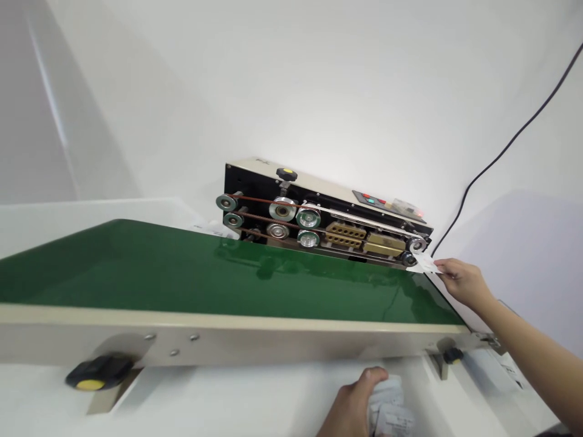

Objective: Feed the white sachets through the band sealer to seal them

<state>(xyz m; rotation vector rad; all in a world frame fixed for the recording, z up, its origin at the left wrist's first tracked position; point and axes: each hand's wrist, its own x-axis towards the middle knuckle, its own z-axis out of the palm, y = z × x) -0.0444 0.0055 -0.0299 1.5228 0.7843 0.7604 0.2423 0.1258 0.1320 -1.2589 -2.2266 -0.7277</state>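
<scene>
A continuous band sealer [314,221] stands tilted in the picture behind a green conveyor belt [182,273], its pulleys, brown belts and brass heating blocks facing me. My right hand [462,282] pinches a small white packet [428,264] by its edge, and the packet's far end lies at the sealer's belt ends near the conveyor's right corner. Lower down, below the conveyor's cream side rail [228,321], my left hand [353,403] grips a bunch of white packets [389,406]. Much of that bunch is cut off by the bottom of the picture.
A black knob with a yellow centre [100,373] and a smaller black knob [453,355] sit on the conveyor's side. A black cable [501,152] runs up the white wall at right. The sealer's control panel [373,203] shows small lights. White surfaces lie below the conveyor.
</scene>
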